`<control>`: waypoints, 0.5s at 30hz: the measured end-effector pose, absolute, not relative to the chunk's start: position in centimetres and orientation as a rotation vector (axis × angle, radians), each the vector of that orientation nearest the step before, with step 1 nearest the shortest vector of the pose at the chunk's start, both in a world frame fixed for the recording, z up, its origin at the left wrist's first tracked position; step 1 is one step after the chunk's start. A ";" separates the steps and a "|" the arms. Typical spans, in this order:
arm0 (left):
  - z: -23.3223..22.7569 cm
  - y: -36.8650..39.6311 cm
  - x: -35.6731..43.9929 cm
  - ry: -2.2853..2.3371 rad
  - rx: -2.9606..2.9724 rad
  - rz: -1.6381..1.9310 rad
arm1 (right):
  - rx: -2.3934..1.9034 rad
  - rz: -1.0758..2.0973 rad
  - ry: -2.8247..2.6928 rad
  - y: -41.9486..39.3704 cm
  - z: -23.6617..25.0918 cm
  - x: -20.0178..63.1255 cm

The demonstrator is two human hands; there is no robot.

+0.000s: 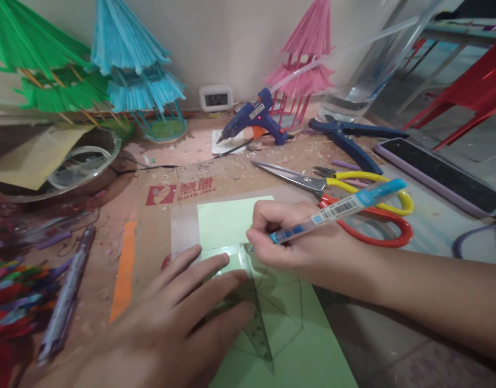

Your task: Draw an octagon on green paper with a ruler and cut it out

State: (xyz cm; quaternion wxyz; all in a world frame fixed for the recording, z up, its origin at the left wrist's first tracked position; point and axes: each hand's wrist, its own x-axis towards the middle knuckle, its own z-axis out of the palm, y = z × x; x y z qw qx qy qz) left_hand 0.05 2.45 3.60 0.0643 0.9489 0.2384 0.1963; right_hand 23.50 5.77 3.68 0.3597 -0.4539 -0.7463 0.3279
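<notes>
My right hand point(290, 231) pinches a clear-barrelled pen point(337, 210) with a blue end, its tip down by the corner of a ruler. Under my left hand point(191, 312), fingers spread flat, lies a clear triangular set square point(254, 307), pressed onto a light green sheet of paper point(321, 350). Drawn lines on the sheet form a many-sided figure with lines meeting inside it. Part of the figure is hidden by the set square and my left hand. Just beyond my right wrist rest scissors point(304, 180) with one yellow and one red handle.
A blue glue gun point(252, 116) stands near a small digital clock point(216, 98). Blue pliers point(349, 143) and a phone point(442, 172) lie at right. Green point(33, 48), blue point(129, 43) and pink point(307, 43) umbrella-like crafts line the wall. A metal bowl point(114, 145) sits left.
</notes>
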 end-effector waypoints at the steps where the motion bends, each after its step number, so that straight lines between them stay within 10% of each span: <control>1: 3.6 2.4 0.1 0.718 2.863 0.601 | -1.169 0.840 -1.930 5.8 3.6 23.5; 15: 3.6 2.6 0.2 0.713 2.874 0.578 | -1.192 0.846 -1.926 5.8 3.6 23.4</control>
